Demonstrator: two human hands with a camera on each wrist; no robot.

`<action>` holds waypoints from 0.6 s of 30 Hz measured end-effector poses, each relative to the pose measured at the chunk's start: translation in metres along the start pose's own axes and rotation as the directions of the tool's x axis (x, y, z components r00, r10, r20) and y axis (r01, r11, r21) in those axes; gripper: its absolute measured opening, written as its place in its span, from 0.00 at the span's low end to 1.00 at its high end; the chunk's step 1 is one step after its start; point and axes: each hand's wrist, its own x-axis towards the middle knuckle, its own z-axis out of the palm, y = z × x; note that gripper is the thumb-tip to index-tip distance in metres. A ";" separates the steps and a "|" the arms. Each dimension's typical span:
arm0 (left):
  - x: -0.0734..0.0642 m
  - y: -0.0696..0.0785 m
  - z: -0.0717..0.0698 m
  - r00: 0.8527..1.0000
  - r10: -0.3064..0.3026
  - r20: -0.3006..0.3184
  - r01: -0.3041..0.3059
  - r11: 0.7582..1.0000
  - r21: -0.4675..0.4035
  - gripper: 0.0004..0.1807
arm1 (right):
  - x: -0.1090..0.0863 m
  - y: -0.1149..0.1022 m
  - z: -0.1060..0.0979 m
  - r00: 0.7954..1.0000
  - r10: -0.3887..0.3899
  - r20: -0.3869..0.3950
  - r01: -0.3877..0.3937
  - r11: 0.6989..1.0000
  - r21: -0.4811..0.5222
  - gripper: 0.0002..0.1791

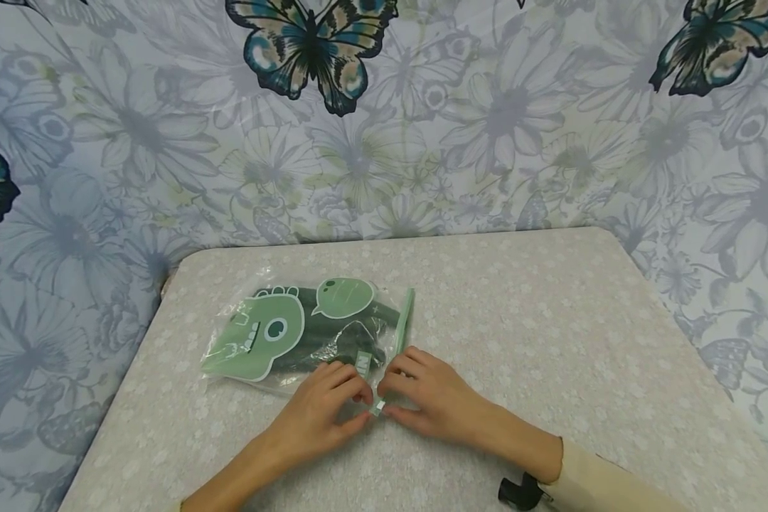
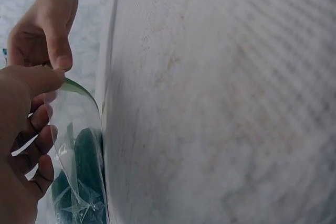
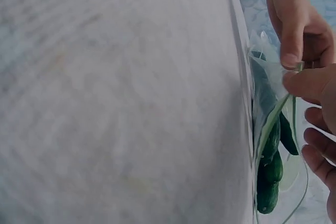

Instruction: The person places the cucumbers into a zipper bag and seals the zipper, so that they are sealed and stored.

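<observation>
A clear zip bag (image 1: pixel 256 341) with a green cartoon monster print lies on the table, left of centre. Several dark green cucumbers (image 3: pixel 269 190) show through its plastic. Its green zip strip (image 1: pixel 405 320) runs along the right side, and in the right wrist view the two edges of the mouth stand apart. My left hand (image 1: pixel 323 402) pinches the near corner of the strip between thumb and forefinger. Close beside it, my right hand (image 1: pixel 432 395) pinches the same strip. A small whitish piece (image 1: pixel 380 404) shows between the fingertips.
The bag rests on a table (image 1: pixel 537 320) with a pale floral cover. Behind the table hangs a cloth (image 1: pixel 486 142) printed with flowers and butterflies. A black device (image 1: pixel 520 491) sits at the right wrist, by a cream sleeve (image 1: pixel 601 476).
</observation>
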 end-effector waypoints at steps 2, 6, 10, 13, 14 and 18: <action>-0.001 -0.001 0.000 1.000 -0.001 -0.014 0.001 1.000 -0.021 0.15 | 0.002 0.000 0.001 1.000 -0.006 -0.022 0.007 1.000 0.015 0.11; 0.000 -0.001 -0.002 0.999 0.014 -0.047 -0.016 0.999 -0.038 0.13 | 0.005 0.000 0.001 0.999 -0.008 -0.050 0.010 0.999 0.032 0.08; 0.002 -0.001 -0.004 0.994 0.074 -0.086 -0.075 0.997 -0.011 0.11 | 0.007 0.000 0.001 0.999 0.002 -0.054 0.000 0.999 0.038 0.07; 0.004 -0.001 -0.005 0.987 0.130 -0.098 -0.128 0.991 0.025 0.10 | 0.008 0.000 0.001 0.999 -0.001 -0.050 0.002 0.999 0.039 0.08; 0.004 -0.001 -0.005 0.984 0.148 -0.098 -0.145 0.989 0.036 0.09 | 0.008 0.000 0.001 0.999 -0.001 -0.044 0.003 0.999 0.042 0.08; 0.005 -0.002 -0.004 0.977 0.195 -0.088 -0.188 0.979 0.078 0.08 | 0.009 0.001 0.001 1.000 0.001 -0.014 0.000 0.998 0.056 0.09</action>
